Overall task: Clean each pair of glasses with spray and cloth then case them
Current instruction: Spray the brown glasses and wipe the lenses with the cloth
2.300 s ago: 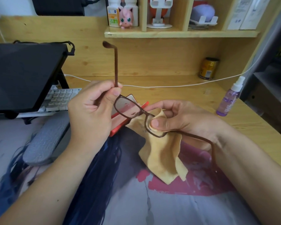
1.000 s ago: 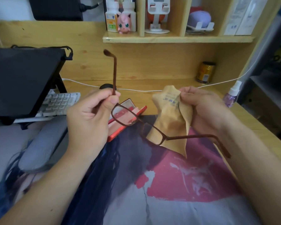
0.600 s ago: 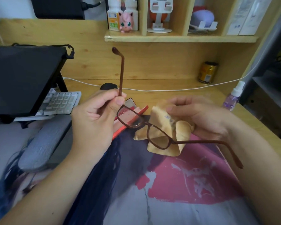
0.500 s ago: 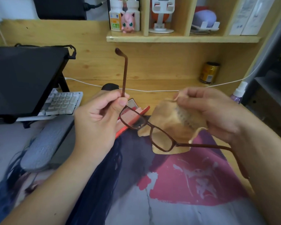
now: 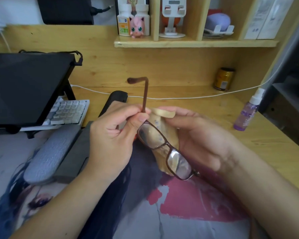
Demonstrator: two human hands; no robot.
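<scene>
My left hand (image 5: 114, 135) pinches a pair of brown-framed glasses (image 5: 164, 149) at the hinge of one temple arm, which sticks straight up. The frame slants down to the right over the desk mat. Behind the lenses my right hand (image 5: 200, 138) holds a tan cleaning cloth (image 5: 162, 118), bunched in its fingers and showing through the upper lens. The red case is hidden behind my left hand. A purple spray bottle (image 5: 247, 114) stands upright at the right of the desk, apart from both hands.
A printed desk mat (image 5: 179, 200) covers the near desk. A grey wrist rest (image 5: 50, 152) and keyboard (image 5: 67, 111) lie left, under a black laptop on a stand (image 5: 26, 87). A gold can (image 5: 223, 79) and white cable (image 5: 179, 97) sit by the back wall, below a shelf (image 5: 195, 43).
My right hand has brought the bunched cloth in behind the lenses, close to my left hand. The glasses have turned, so the frame slants more steeply downward. The red case has gone out of sight.
</scene>
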